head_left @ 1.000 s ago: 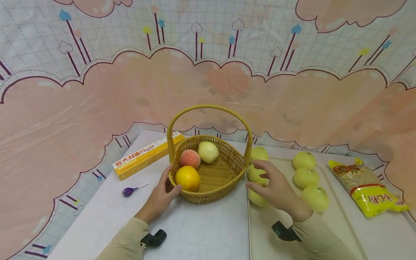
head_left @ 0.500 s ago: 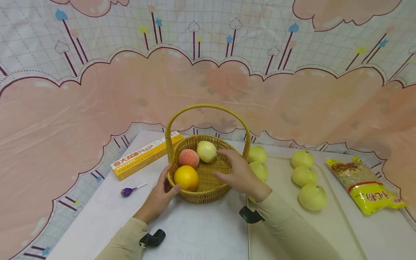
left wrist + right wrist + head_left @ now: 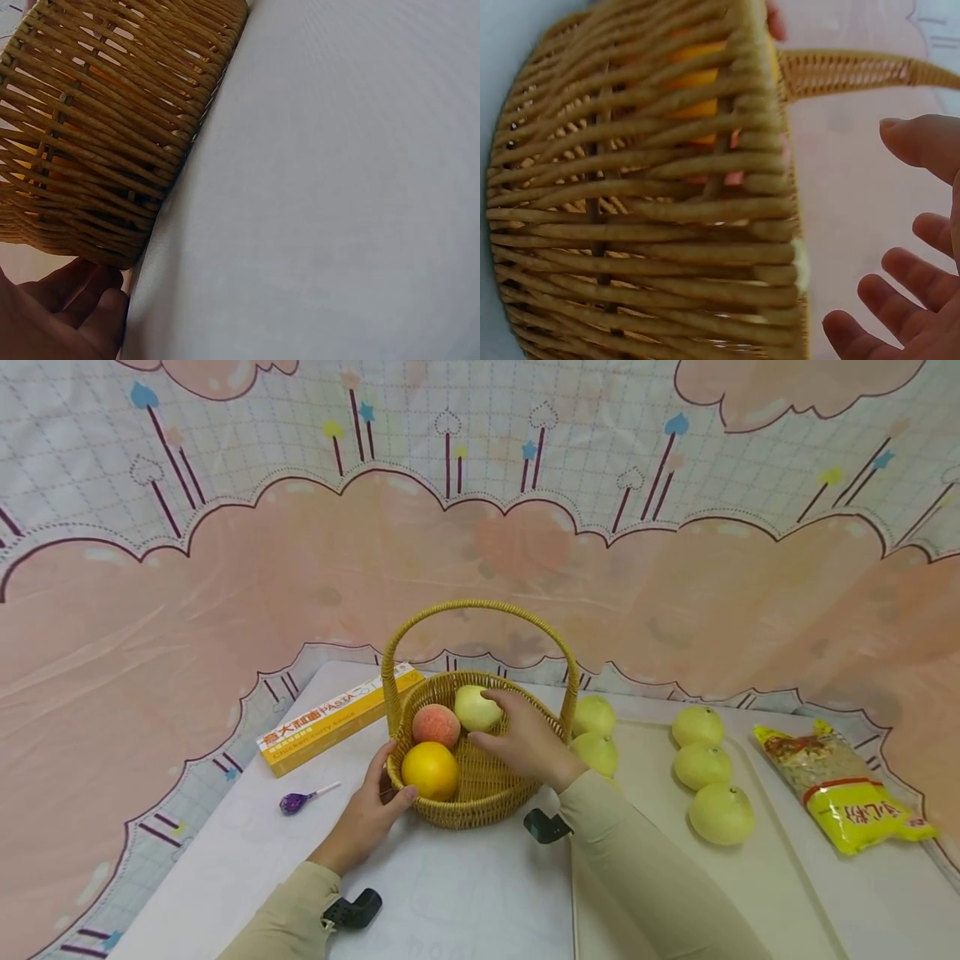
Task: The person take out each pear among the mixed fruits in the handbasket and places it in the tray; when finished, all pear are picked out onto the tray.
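Note:
The woven basket (image 3: 480, 814) with a tall arched handle stands on the table and holds an orange (image 3: 430, 772), a peach (image 3: 436, 726) and a pale green round fruit (image 3: 474, 707). My left hand (image 3: 365, 814) holds the basket's left side, thumb at the front and fingers around the flank; in the left wrist view those fingers (image 3: 90, 300) lie low against the weave. Above the basket's right half, my right hand (image 3: 525, 739) reaches in toward the pale green fruit, thumb and fingers apart. The right wrist view shows these fingers (image 3: 900, 292) spread, holding nothing.
A beige tray (image 3: 660, 893) at right bears several yellow-green fruits (image 3: 721, 814) in two rows. A yellow noodle bag (image 3: 843, 793) lies beyond it. A pasta box (image 3: 337, 722) and purple lollipop (image 3: 296, 802) lie left of the basket. A patterned curtain hangs behind.
My right hand has moved left from beside the tray's fruits to over the basket, near the pale green fruit. My left hand has stayed at the basket's left side.

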`<action>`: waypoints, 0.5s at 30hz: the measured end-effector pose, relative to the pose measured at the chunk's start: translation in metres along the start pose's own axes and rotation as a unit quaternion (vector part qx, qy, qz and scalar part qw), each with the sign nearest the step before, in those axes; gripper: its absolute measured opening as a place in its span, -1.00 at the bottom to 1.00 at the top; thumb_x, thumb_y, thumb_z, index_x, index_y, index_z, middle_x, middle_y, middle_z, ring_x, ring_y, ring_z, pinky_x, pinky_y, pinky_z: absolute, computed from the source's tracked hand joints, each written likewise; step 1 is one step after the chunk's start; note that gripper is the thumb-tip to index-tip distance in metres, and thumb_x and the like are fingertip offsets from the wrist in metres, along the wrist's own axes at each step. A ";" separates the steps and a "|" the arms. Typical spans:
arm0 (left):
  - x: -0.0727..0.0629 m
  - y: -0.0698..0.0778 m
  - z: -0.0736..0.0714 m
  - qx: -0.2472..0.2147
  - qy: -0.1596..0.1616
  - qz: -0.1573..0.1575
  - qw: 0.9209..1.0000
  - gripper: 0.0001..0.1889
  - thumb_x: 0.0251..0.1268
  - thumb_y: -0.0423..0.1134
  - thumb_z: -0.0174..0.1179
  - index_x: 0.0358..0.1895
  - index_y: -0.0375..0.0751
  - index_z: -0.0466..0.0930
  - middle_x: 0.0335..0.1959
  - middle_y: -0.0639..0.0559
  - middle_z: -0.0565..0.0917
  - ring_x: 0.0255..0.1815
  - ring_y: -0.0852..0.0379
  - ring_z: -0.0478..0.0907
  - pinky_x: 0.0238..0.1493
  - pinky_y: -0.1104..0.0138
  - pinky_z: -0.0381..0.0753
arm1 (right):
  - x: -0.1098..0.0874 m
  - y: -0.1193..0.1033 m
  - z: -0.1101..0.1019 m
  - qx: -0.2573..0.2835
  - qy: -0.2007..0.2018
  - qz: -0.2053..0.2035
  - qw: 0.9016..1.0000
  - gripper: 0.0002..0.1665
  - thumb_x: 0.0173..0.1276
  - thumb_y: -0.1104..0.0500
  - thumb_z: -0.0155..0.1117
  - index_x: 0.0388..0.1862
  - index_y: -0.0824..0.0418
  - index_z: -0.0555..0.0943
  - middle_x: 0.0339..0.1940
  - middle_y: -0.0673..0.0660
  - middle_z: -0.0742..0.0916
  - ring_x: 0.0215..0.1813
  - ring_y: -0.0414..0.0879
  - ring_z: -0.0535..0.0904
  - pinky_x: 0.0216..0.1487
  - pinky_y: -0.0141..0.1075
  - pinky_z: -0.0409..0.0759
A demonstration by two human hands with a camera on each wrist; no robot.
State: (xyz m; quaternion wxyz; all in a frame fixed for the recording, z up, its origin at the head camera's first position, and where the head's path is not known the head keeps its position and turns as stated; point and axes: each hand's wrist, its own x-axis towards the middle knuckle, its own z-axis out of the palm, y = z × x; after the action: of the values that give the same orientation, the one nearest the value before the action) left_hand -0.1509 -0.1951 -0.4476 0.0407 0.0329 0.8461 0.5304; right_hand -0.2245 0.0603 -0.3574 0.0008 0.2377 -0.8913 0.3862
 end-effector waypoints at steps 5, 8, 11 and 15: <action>0.000 -0.001 0.000 -0.004 -0.001 0.001 1.000 -0.15 0.47 0.07 0.14 0.61 0.10 -0.21 0.50 -0.40 0.20 0.43 -0.28 0.28 0.44 -0.11 0.20 | 0.014 0.007 0.007 0.002 -0.009 0.031 0.999 -0.19 0.34 0.01 0.42 0.46 0.28 0.36 0.43 0.21 0.46 0.42 0.10 0.36 0.41 -0.03 0.36; 0.000 0.000 0.000 -0.002 -0.002 -0.003 1.000 -0.15 0.47 0.08 0.15 0.61 0.11 -0.21 0.50 -0.39 0.20 0.43 -0.28 0.28 0.44 -0.10 0.20 | 0.021 0.012 0.011 0.001 -0.016 0.041 0.999 -0.19 0.34 0.03 0.42 0.46 0.30 0.35 0.44 0.24 0.45 0.44 0.12 0.35 0.42 -0.03 0.35; -0.001 0.000 0.000 0.002 0.000 -0.005 1.000 -0.15 0.47 0.08 0.14 0.61 0.12 -0.20 0.50 -0.39 0.20 0.43 -0.28 0.28 0.44 -0.11 0.21 | 0.026 0.015 0.014 0.000 -0.019 0.046 0.999 -0.17 0.33 0.04 0.42 0.47 0.31 0.34 0.44 0.26 0.46 0.43 0.14 0.35 0.42 -0.03 0.33; -0.001 0.000 0.000 0.004 0.002 -0.004 1.000 -0.15 0.47 0.08 0.14 0.61 0.12 -0.20 0.50 -0.39 0.21 0.43 -0.28 0.28 0.44 -0.11 0.21 | 0.032 0.019 0.017 -0.002 -0.027 0.053 0.998 -0.15 0.34 0.04 0.42 0.49 0.30 0.31 0.43 0.27 0.47 0.40 0.14 0.39 0.42 -0.04 0.34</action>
State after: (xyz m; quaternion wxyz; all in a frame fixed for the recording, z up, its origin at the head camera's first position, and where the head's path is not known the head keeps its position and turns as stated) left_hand -0.1502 -0.1949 -0.4481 0.0409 0.0282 0.8483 0.5271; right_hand -0.2575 0.0462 -0.3767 -0.0436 0.2010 -0.9028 0.3776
